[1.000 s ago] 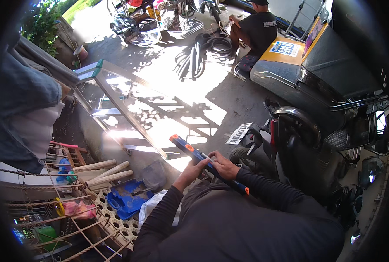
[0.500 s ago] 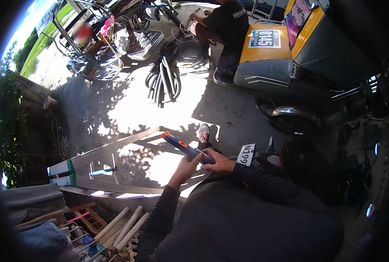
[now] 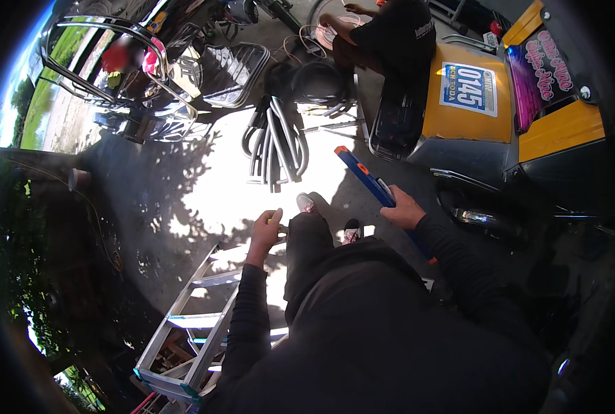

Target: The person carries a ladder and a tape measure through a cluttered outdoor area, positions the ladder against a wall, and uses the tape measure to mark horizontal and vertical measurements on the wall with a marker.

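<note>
Head view: my right hand [image 3: 405, 208] grasps a long blue bar [image 3: 369, 177] with orange ends, fingers wrapped round it partway along. Bar slants, far end to the left, near end to the right, that near tip showing just beside my right sleeve [image 3: 452, 252]. A thin pale object [image 3: 386, 189] lies along the bar by my fingers, too small to make out.

My left hand [image 3: 264, 234] is well apart from the bar, on the left, raised above the sunlit floor [image 3: 218, 176]. Its fingers are curled, thumb near the fingertips; a small yellowish spot shows there, can't tell whether I'm gripping something.

Near left, beside my left sleeve [image 3: 247, 321]: aluminium stepladder [image 3: 194, 321] with green corners. My two shoes [image 3: 306, 203] are on the floor between my hands. Beyond them, a bundle of grey tubes [image 3: 276, 141], then a black coil [image 3: 319, 84]. Far middle, a co-worker in a dark shirt [image 3: 401, 38], near some thin looped tubing [image 3: 316, 40]. Far right: yellow and black sidecar [image 3: 452, 131] with a blue-and-white sticker [image 3: 468, 90]. Far left, shiny metal frames [image 3: 131, 86].
</note>
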`<state>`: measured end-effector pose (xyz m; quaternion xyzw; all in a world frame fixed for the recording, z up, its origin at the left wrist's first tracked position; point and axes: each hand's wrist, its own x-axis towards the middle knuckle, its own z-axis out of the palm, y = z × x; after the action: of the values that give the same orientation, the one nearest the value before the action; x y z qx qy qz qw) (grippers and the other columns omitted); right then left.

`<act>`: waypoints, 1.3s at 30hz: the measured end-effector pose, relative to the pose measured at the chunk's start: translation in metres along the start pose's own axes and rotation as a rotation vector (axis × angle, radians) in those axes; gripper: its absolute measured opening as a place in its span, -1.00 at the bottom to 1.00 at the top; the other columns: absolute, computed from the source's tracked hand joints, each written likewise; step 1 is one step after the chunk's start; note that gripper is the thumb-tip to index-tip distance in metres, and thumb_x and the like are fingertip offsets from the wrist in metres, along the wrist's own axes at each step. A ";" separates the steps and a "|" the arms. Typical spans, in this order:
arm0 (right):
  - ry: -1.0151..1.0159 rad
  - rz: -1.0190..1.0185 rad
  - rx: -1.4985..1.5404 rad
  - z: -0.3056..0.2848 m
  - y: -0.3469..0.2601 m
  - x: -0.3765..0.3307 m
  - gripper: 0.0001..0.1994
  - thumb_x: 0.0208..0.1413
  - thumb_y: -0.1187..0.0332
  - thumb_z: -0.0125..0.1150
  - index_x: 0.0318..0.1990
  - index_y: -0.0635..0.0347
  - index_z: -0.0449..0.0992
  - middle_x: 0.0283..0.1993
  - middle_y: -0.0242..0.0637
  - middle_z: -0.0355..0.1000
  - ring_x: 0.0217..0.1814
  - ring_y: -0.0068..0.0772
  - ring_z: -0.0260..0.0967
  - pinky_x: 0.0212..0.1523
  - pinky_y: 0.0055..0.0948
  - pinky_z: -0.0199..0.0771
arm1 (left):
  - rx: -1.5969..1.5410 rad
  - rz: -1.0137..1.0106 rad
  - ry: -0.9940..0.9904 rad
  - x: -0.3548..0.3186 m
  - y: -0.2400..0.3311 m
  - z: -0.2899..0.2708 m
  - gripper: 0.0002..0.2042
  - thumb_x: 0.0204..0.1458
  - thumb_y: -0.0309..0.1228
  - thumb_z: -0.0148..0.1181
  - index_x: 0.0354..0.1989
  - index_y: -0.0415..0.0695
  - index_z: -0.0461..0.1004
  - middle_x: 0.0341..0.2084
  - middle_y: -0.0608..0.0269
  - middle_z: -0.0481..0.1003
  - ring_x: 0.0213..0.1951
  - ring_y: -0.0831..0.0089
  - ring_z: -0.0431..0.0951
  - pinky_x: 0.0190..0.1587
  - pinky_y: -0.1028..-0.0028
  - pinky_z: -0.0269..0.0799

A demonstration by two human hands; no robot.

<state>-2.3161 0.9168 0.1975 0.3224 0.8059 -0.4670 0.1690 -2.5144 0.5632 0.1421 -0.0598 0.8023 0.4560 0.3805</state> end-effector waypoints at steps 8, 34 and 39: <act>0.054 0.262 -0.368 -0.053 0.004 0.140 -0.40 -0.07 0.06 0.28 0.09 0.28 0.44 -0.01 0.14 0.56 0.11 0.15 0.52 0.12 -0.06 0.48 | 0.068 -0.353 -0.176 0.171 -0.084 -0.105 -0.74 0.18 -0.24 0.23 -0.19 -0.20 0.61 -0.40 0.30 0.51 -0.41 0.52 0.49 -0.37 0.47 0.41; -0.736 -0.130 0.367 -0.137 -0.193 0.414 -0.43 0.04 0.24 0.40 0.21 0.28 0.45 -0.07 -0.24 0.54 -0.03 -0.42 0.49 -0.04 -0.37 0.51 | -0.394 -0.348 -0.231 0.165 0.065 -0.118 -0.59 0.40 -0.19 -0.01 0.29 -0.16 0.40 0.14 0.29 0.49 0.10 0.46 0.49 0.12 0.40 0.43; -1.107 -0.303 -0.132 -0.086 -0.254 0.440 -0.40 0.11 0.18 0.39 0.24 0.26 0.39 0.18 -0.08 0.49 0.19 -0.19 0.47 0.18 -0.22 0.46 | -0.534 -0.507 -0.169 0.132 0.070 -0.112 -0.54 0.43 -0.18 -0.04 0.39 -0.16 0.34 0.24 0.29 0.46 0.19 0.46 0.46 0.20 0.40 0.40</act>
<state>-2.8092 1.0600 0.1519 -0.1000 0.6620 -0.5338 0.5165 -2.7007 0.5498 0.1349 -0.3157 0.5806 0.5438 0.5172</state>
